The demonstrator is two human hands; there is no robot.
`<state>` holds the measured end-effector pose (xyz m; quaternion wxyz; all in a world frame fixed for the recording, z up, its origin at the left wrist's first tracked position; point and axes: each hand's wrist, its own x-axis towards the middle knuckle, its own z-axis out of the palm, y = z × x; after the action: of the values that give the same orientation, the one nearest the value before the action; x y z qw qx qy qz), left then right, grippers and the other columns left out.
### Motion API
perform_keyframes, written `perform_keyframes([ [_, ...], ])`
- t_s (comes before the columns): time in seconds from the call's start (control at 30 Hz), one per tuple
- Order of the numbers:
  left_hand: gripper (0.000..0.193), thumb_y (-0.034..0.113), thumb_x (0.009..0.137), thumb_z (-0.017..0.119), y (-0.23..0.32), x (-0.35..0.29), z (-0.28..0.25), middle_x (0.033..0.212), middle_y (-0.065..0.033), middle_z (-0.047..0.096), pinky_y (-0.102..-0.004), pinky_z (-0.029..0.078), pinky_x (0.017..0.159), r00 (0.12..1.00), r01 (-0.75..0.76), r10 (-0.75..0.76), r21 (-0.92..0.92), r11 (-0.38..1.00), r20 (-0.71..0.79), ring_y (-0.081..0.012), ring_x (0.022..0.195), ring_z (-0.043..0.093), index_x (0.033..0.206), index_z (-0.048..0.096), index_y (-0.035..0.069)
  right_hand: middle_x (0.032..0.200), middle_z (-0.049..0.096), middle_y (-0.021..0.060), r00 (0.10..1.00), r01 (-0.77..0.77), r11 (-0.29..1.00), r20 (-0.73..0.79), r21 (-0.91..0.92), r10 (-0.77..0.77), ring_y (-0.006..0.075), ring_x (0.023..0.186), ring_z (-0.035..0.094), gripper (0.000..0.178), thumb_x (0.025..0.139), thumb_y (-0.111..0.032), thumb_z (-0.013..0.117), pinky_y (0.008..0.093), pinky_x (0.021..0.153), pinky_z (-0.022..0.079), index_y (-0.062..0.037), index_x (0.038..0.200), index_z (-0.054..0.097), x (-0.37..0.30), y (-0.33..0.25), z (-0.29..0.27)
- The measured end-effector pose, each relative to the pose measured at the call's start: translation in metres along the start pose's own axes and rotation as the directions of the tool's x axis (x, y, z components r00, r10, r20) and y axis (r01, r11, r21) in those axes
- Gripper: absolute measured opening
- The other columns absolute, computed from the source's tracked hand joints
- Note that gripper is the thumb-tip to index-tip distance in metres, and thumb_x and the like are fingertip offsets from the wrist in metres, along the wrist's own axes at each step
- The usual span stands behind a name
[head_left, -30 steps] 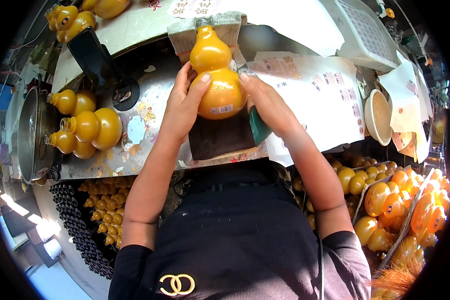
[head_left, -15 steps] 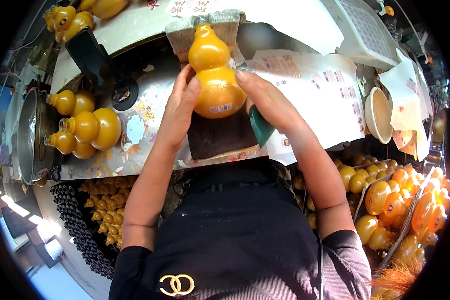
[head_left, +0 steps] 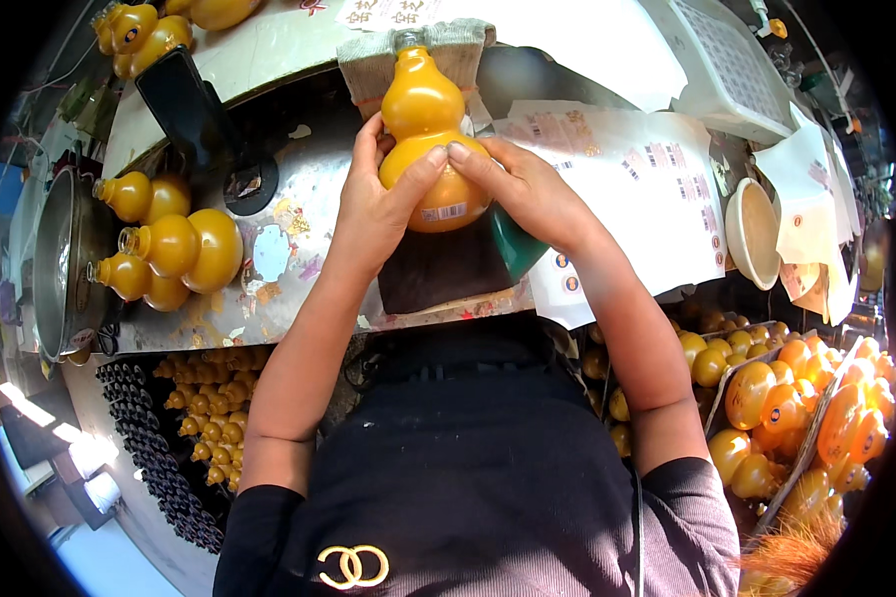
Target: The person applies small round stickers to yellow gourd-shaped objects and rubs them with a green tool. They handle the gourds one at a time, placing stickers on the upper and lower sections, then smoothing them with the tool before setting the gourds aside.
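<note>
A yellow gourd-shaped bottle (head_left: 423,104) lies on its side, its clear neck pointing away from me on a folded grey cloth (head_left: 368,70). A small barcode label sits on its wide lower bulb. My left hand (head_left: 383,199) wraps the bulb from the left, and my right hand (head_left: 528,189) grips it from the right. Both thumbs press side by side on top of the bulb, tips nearly touching. Below my right palm shows a flat green piece (head_left: 516,247); whether my hidden fingers hold it, I cannot tell. A dark pad (head_left: 438,279) lies under the bottle's near end.
More gourd bottles (head_left: 209,251) lie at the left beside a phone on a stand (head_left: 184,109) and a metal pan (head_left: 58,264). Label sheets (head_left: 607,199), a bowl (head_left: 754,234) and a white plastic basket (head_left: 732,70) are at the right. Crates of gourd bottles (head_left: 767,393) stand below.
Both thumbs have come together over the bulb from its two sides. My hands now close more tightly round the bottle, which has barely shifted.
</note>
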<state>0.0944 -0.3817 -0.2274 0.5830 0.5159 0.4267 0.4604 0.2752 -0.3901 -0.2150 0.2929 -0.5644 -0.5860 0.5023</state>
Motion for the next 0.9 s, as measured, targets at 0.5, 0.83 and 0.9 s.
perform_keyframes([
  [0.5, 0.075, 0.046, 0.094, 0.051, -0.011, -0.017, -0.003, 0.14, -0.0163, 0.039, -0.033, 0.034, 0.105, 0.996, -0.09, 0.088, 0.148, 0.985, 0.025, -0.0228, 0.128, 0.041, 0.146, 0.021, 0.001, 0.094, 0.061, 0.0043, 0.889, 0.291, 0.899, -0.439, 0.328, -0.128, 0.0117, 0.083, 0.059, 0.027, 0.087, -0.016, 0.068, 0.0268, 0.072, 0.049, -0.0041, 0.107, 0.054, -0.053, -0.015, 0.028],
  [0.83, 0.067, 0.042, 0.1, 0.037, -0.007, -0.017, -0.009, 0.145, -0.0164, 0.033, -0.0326, 0.026, 0.11, 0.994, -0.027, 0.02, 0.064, 0.998, 0.104, -0.0235, 0.135, 0.033, 0.148, 0.014, 0.001, 0.093, 0.057, 0.009, 0.82, 0.18, 0.967, -0.571, 0.182, -0.045, 0.0142, 0.084, 0.055, 0.034, 0.091, -0.025, 0.063, 0.0289, 0.076, 0.047, -0.0003, 0.107, 0.048, -0.049, 0.017, 0.036],
  [0.9, 0.063, 0.038, 0.102, 0.033, -0.011, -0.016, -0.012, 0.146, -0.016, 0.033, -0.0317, 0.024, 0.111, 0.995, -0.005, 0.005, -0.002, 1.0, 0.103, -0.0227, 0.136, 0.032, 0.148, 0.013, 0.0, 0.091, 0.056, 0.0096, 0.7, 0.286, 0.955, -0.664, -0.078, -0.264, 0.0183, 0.085, 0.056, 0.031, 0.088, -0.017, 0.064, 0.0307, 0.075, 0.047, -0.0004, 0.109, 0.049, -0.053, 0.005, 0.037],
])
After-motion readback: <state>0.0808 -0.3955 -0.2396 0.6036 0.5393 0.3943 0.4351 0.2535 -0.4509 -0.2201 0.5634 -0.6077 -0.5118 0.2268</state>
